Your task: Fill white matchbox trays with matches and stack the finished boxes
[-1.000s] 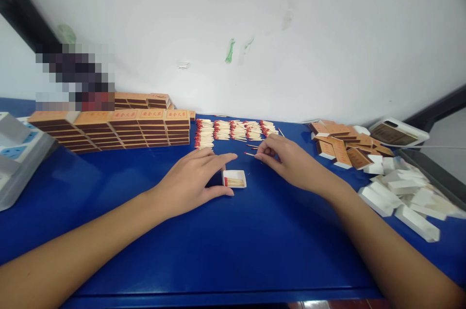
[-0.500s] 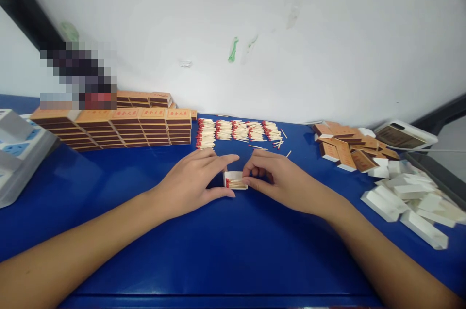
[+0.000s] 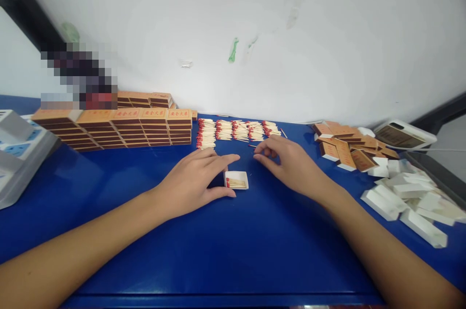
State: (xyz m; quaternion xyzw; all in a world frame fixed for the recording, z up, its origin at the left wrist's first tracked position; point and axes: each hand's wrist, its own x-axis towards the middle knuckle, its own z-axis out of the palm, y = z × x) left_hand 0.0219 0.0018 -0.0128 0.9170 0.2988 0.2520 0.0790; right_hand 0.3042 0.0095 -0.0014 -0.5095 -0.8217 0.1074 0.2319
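A small white matchbox tray (image 3: 242,176) lies on the blue table with a few red-headed matches (image 3: 236,183) along its near side. My left hand (image 3: 198,175) cups the tray's left end, thumb along the near edge, a fingertip at the far corner and the forefinger stretched above it. Up and to the right of the tray is my right hand (image 3: 282,156), its fingers curled and thumb slightly apart from the forefinger; I see nothing between them. Just past its fingertips a loose match (image 3: 252,145) lies near several match piles (image 3: 240,130).
Stacked matchboxes (image 3: 141,127) line the back left, beside a grey and white plastic object (image 3: 22,154). At right lie heaped matchbox sleeves (image 3: 342,146), white empty trays (image 3: 407,197) and a phone (image 3: 406,134). A white wall (image 3: 233,18) rises behind the table.
My right hand has left the tray and moved up and right toward the match piles. The matches stay in the tray, and my left hand is in nearly the same place.
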